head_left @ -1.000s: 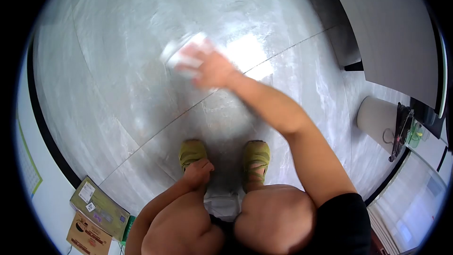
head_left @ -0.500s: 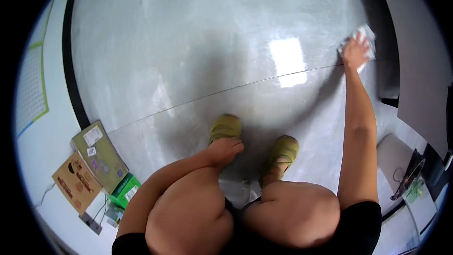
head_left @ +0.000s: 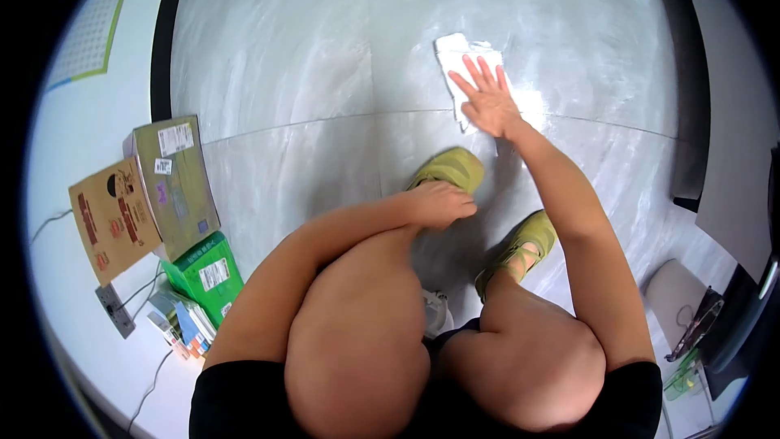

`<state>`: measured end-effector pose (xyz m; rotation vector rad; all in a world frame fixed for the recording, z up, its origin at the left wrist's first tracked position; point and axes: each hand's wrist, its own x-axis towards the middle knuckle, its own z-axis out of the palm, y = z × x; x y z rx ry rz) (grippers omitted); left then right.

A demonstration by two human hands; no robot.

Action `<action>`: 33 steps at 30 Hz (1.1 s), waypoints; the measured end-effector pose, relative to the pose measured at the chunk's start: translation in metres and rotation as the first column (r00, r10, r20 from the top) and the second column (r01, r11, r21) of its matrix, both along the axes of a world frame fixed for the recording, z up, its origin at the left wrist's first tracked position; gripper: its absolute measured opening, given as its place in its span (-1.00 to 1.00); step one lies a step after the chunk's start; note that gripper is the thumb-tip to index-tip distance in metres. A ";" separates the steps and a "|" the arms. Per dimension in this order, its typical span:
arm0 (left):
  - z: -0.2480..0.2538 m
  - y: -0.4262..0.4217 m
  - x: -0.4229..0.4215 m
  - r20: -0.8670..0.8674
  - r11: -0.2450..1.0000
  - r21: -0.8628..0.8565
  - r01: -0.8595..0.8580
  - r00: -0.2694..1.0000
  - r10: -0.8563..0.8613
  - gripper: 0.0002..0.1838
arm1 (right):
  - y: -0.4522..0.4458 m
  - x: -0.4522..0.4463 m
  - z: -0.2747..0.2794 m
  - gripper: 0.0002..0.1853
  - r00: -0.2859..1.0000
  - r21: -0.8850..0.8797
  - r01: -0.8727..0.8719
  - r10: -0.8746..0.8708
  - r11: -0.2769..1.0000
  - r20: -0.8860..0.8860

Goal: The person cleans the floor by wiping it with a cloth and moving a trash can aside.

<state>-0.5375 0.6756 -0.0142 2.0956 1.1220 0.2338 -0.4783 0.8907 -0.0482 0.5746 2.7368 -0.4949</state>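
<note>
One grey floor (head_left: 284,57) meets a white wall (head_left: 122,97), where two cardboard boxes (head_left: 180,187) and a green box (head_left: 213,268) stand. Yellow-green shoes (head_left: 457,167) are near the white cloth (head_left: 453,53). The right hand (head_left: 489,106) lies spread on it; the left hand (head_left: 443,205), apart, curls by one shoe, grip unclear. The cloth has moved from the floor's right side to mid-floor.
</note>
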 end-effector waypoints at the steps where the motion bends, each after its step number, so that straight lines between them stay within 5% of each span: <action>1: -0.004 -0.006 -0.006 0.025 0.982 0.103 -0.158 0.987 0.157 -0.82 | 0.001 0.002 0.002 -0.31 1.000 0.037 -0.001 0.000 0.999 0.018; 3: -0.009 -0.021 -0.016 0.116 0.845 0.279 -0.457 0.889 0.443 -0.86 | -0.007 0.007 0.004 -0.32 0.995 0.063 0.094 -0.096 0.994 0.028; 6: -0.004 -0.053 -0.040 0.053 0.723 0.189 -0.665 0.742 0.668 -0.91 | -0.018 0.005 0.001 -0.32 0.960 0.161 0.254 -0.269 0.954 0.080; 12: -0.009 -0.063 -0.059 -0.035 0.647 0.050 -0.761 0.646 0.763 -0.94 | -0.042 -0.025 -0.005 -0.25 0.792 0.119 0.558 -0.569 0.822 0.221; 14: -0.013 -0.061 -0.059 -0.057 0.648 0.046 -0.760 0.646 0.761 -0.94 | -0.042 -0.041 0.009 -0.20 0.782 -0.019 0.555 -0.514 0.832 0.352; 16: -0.015 -0.059 -0.060 -0.111 0.665 0.068 -0.744 0.657 0.746 -0.92 | -0.039 -0.060 -0.008 -0.17 0.831 0.013 0.074 -0.069 0.997 0.553; 18: -0.009 -0.061 -0.074 -0.154 0.662 -0.012 -0.749 0.656 0.739 -0.91 | -0.057 -0.071 -0.009 -0.18 0.876 -0.055 0.091 -0.053 0.994 0.479; 19: -0.004 -0.065 -0.085 -0.179 0.652 -0.053 -0.756 0.649 0.739 -0.90 | -0.065 -0.074 0.000 -0.30 0.881 -0.076 0.326 -0.274 0.942 0.385; 20: 0.000 -0.074 -0.097 -0.187 0.773 -0.021 -0.634 0.762 0.620 -0.93 | -0.061 -0.080 0.009 -0.36 0.889 -0.038 0.191 -0.156 0.981 0.430; 23: 0.001 -0.097 -0.134 -0.052 0.830 -0.161 -0.534 0.844 0.534 -0.91 | -0.060 -0.076 0.024 -0.55 0.850 0.076 -0.157 0.096 0.985 0.519; 24: 0.001 -0.104 -0.137 -0.013 0.851 -0.089 -0.518 0.855 0.519 -0.91 | -0.059 -0.068 0.004 -0.46 0.894 0.180 -0.127 0.034 0.975 0.447; 26: 0.000 -0.113 -0.137 0.070 0.869 0.066 -0.490 0.871 0.485 -0.91 | -0.065 -0.050 -0.029 -0.30 0.944 0.078 0.327 -0.330 0.942 0.031; 27: 0.010 -0.112 -0.132 0.003 0.843 0.129 -0.522 0.850 0.526 -0.91 | -0.071 -0.054 -0.014 -0.17 0.928 0.116 0.335 -0.348 0.935 0.130; 30: -0.002 -0.124 -0.131 -0.140 0.601 0.233 -0.764 0.586 0.798 -0.90 | -0.075 -0.047 -0.021 -0.18 0.941 0.181 0.329 -0.338 0.927 0.022; 33: 0.000 -0.149 -0.149 -0.069 0.438 0.174 -0.882 0.433 0.899 -0.91 | -0.066 -0.044 -0.016 -0.18 0.950 0.244 0.304 -0.314 0.921 -0.001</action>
